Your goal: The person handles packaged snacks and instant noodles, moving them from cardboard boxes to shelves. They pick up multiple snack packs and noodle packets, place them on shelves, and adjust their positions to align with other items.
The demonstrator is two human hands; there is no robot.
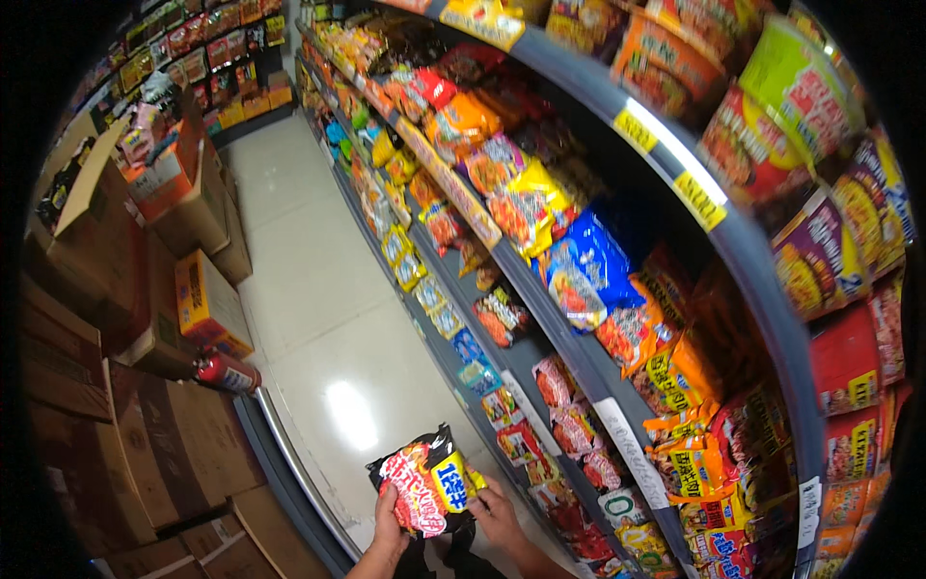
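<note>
A black, red and yellow packet of instant noodles (pixel 419 481) is held out in front of me above the tiled floor, its printed front facing up. My left hand (pixel 389 522) grips its lower left edge, thumb on the front. At the right edge my right hand (pixel 499 512) holds the yellow side of the same packet. The fingers behind the packet are hidden. Close to my right hand runs the lower shelf (pixel 532 412), with pink noodle packets (pixel 575 427) on it.
On the right, tiered shelves hold a blue noodle bag (pixel 589 268), orange packets (pixel 684 463) and noodle cups (pixel 803 94). Cardboard boxes (pixel 181 434), a red fire extinguisher (pixel 228 370) and a metal rail (pixel 304 470) line the left. The tiled floor (pixel 304 239) runs between.
</note>
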